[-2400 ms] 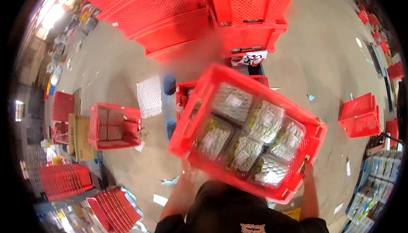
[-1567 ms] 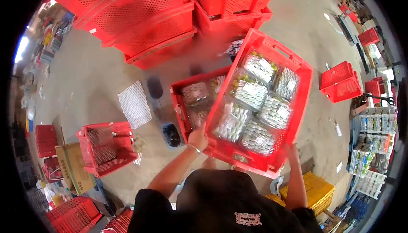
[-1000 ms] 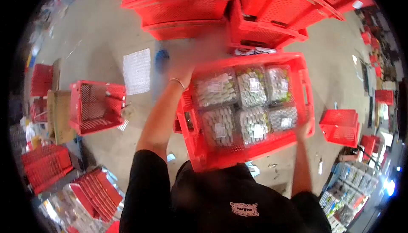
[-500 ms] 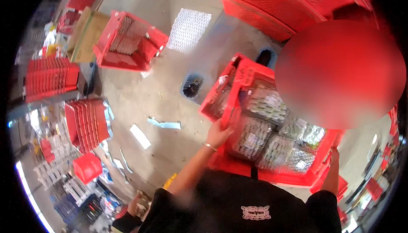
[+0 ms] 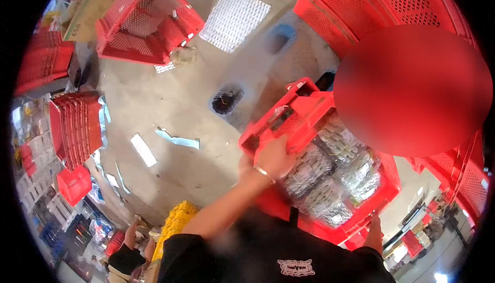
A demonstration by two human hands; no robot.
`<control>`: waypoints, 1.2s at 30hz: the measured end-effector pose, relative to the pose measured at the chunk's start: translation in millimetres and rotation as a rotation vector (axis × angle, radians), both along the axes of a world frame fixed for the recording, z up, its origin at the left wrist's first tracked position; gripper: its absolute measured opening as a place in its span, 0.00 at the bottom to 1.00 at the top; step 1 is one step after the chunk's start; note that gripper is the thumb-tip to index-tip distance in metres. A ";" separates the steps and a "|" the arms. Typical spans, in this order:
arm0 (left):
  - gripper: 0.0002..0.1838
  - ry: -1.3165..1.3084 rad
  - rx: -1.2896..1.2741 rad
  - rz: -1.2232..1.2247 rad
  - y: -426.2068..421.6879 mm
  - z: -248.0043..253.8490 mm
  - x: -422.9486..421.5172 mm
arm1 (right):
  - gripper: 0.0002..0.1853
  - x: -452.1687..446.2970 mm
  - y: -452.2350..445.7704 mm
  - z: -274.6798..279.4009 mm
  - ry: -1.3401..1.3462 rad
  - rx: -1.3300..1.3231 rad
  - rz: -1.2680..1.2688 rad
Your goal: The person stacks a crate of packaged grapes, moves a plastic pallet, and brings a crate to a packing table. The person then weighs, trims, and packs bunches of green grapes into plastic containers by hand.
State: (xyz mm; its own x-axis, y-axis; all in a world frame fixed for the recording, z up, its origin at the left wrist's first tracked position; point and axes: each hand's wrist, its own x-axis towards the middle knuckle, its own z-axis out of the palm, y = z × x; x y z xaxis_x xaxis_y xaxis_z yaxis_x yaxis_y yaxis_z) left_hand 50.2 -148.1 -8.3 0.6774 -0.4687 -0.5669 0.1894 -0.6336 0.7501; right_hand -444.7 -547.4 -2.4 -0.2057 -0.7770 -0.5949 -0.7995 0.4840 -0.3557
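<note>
Red plastic crate [image 5: 390,178] holding clear plastic packs [image 5: 356,174] is near right, left hand [image 5: 277,158] and right hand [image 5: 375,225] with fingers clamped on it; a half-hidden red box [image 5: 249,137] lies beyond, stacked perforated red crates [image 5: 374,4] far right.

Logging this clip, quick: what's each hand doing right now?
Left hand: closed on one end of the filled red crate.
Right hand: holding that crate's other end, fingers partly hidden.

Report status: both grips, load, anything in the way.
Left grip and right grip on loaded red crate. Clear packs inside; far corner blurred out. Second red crate partly hidden behind it; contact unclear.
</note>
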 end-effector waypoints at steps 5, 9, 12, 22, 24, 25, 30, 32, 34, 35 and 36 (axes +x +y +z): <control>0.19 0.012 0.052 0.017 1.6 -1.4 0.6 | 0.13 10.7 -2.4 9.1 0.018 0.000 0.000; 0.19 0.071 0.143 -0.038 3.1 3.7 5.2 | 0.13 1.3 -0.7 8.0 0.024 0.004 -0.010; 0.21 0.020 0.022 0.049 -3.9 1.1 1.6 | 0.13 -3.1 -5.7 5.2 -0.006 0.001 -0.003; 0.22 0.026 0.101 0.133 -7.6 -19.4 2.6 | 0.12 -24.0 22.1 -20.1 0.005 -0.130 0.051; 0.22 -0.086 0.190 0.126 -22.8 -15.7 4.0 | 0.12 -48.1 34.3 -48.4 -0.142 -0.124 0.071; 0.22 -0.120 0.148 0.172 -27.4 -22.0 -4.8 | 0.13 -51.6 34.8 -63.1 -0.096 -0.300 0.249; 0.21 -0.030 -0.026 0.292 -10.6 -39.1 8.0 | 0.15 27.3 57.5 -21.1 0.306 -0.425 0.328; 0.19 -0.048 -0.083 0.266 -14.1 -36.2 8.9 | 0.16 10.9 51.6 -38.6 0.103 -0.365 0.207; 0.20 -0.050 -0.102 0.233 -8.5 -41.4 10.6 | 0.17 14.0 58.0 -26.3 -0.046 -0.607 0.302; 0.21 -0.276 -0.100 0.180 -5.0 -49.1 8.7 | 0.18 17.3 60.8 -14.6 -0.096 -0.799 0.410; 0.24 -0.504 -0.094 0.139 6.3 -58.0 6.0 | 0.18 8.7 71.1 -16.0 -0.104 -0.807 0.383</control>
State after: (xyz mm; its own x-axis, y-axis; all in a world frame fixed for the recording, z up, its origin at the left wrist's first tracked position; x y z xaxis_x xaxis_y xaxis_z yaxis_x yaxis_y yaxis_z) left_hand 56.2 -141.8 -66.3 0.9144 -0.3883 -0.1147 -0.1320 -0.5535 0.8223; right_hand -436.1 -476.3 -18.4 0.1782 -0.9708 0.1606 -0.7994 -0.2380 -0.5517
